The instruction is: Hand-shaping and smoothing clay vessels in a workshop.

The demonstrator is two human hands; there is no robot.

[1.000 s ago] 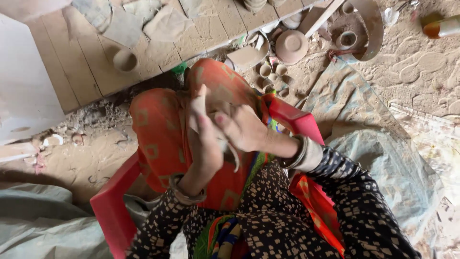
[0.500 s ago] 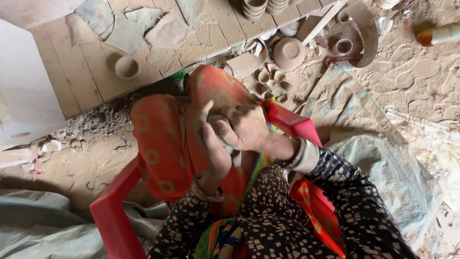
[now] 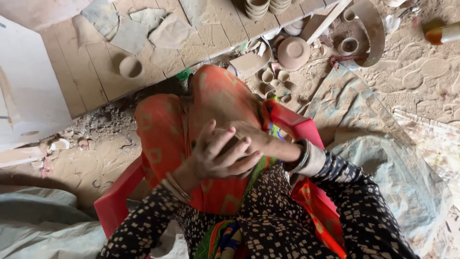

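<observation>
My left hand (image 3: 218,156) lies over my right hand (image 3: 251,135), palms pressed together above my lap. The fingers of both curl around a small dark lump (image 3: 231,142) that is almost wholly hidden between them. Bangles sit on both wrists. Under the hands an orange patterned cloth (image 3: 167,139) drapes my knees. I sit on a red plastic chair (image 3: 293,125).
Ahead lies a wooden board (image 3: 96,72) with a clay cup (image 3: 130,67) and flat clay sheets. Stacked cups (image 3: 258,8), an upturned clay bowl (image 3: 293,52) and small cups (image 3: 273,76) sit on the sandy ground. A plastic sheet (image 3: 388,163) is right, a white panel (image 3: 24,96) left.
Both hands have dropped lower toward my lap, and the left hand has turned to close over the right, covering the lump. The view has shifted slightly.
</observation>
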